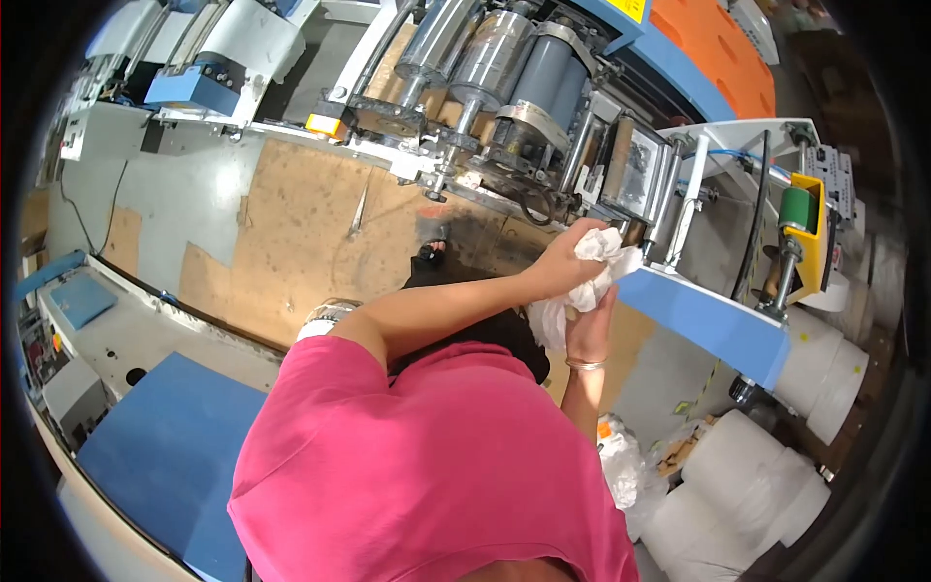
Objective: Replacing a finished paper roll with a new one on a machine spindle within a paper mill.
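Beside the grey steel roller machine (524,87) and its blue side panel (703,320), both hands grip a crumpled white cloth wad (582,291). Left hand (562,260) fingers close over it; right hand (589,325) holds beneath, apparently wiping, so firm, steady pressure comes next.

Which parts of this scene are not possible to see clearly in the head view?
- Left hand palm and fingertips: buried in the crumpled white cloth.
- Right hand fingers: wrapped in the same cloth, grip unclear.
- Machine spot behind the cloth: covered by it.
- Floor near the body: blocked by the pink shirt.
- White rolls: bent and darkened near the picture rim.
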`<state>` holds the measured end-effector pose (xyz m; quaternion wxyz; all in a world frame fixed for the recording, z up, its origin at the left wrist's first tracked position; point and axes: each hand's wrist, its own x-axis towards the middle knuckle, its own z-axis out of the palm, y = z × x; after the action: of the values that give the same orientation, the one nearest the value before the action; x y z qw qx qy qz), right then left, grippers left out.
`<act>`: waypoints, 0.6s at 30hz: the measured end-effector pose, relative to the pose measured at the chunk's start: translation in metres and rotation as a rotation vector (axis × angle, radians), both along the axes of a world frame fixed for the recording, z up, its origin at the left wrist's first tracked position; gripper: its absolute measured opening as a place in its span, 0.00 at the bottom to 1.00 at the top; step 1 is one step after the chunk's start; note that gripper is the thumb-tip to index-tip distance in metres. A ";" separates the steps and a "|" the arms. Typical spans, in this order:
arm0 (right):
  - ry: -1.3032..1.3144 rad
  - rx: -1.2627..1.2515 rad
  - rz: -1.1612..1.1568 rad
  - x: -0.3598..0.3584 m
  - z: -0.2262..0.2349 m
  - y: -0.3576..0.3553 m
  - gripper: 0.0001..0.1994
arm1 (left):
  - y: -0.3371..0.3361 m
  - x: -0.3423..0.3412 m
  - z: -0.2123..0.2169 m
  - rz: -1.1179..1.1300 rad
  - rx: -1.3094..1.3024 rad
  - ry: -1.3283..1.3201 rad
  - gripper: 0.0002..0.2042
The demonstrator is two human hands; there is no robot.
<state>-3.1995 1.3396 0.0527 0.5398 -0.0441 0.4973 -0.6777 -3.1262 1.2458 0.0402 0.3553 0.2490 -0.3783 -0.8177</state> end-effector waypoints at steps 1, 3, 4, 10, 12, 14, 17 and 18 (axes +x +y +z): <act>0.057 0.029 -0.002 0.007 0.015 -0.005 0.22 | 0.004 0.000 0.002 -0.014 -0.002 -0.005 0.22; 0.205 0.006 0.030 0.012 0.036 -0.002 0.23 | 0.014 -0.001 0.009 0.032 -0.159 0.065 0.23; 0.358 -0.011 0.080 0.013 0.040 0.001 0.25 | 0.020 -0.002 0.004 0.040 -0.335 0.004 0.24; -0.038 0.007 -0.173 -0.028 0.008 0.030 0.21 | 0.032 0.002 0.024 -0.132 -1.056 -0.449 0.28; -0.070 0.017 -0.255 -0.041 -0.005 0.044 0.21 | 0.038 -0.002 0.020 -0.276 -1.092 -0.540 0.32; 0.137 0.062 -0.381 -0.047 -0.010 0.057 0.21 | 0.049 -0.006 0.004 -0.374 -0.557 -0.370 0.37; 0.154 0.024 -0.472 -0.050 -0.001 0.066 0.20 | 0.054 -0.014 0.005 -0.676 -0.040 -0.240 0.38; 0.190 0.007 -0.510 -0.050 0.000 0.069 0.20 | 0.056 -0.016 0.010 -0.875 0.415 -0.170 0.37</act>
<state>-3.2493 1.4087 0.0528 0.3026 0.0210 0.5429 -0.7831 -3.1423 1.3015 0.0505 -0.1106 0.1983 -0.3044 -0.9251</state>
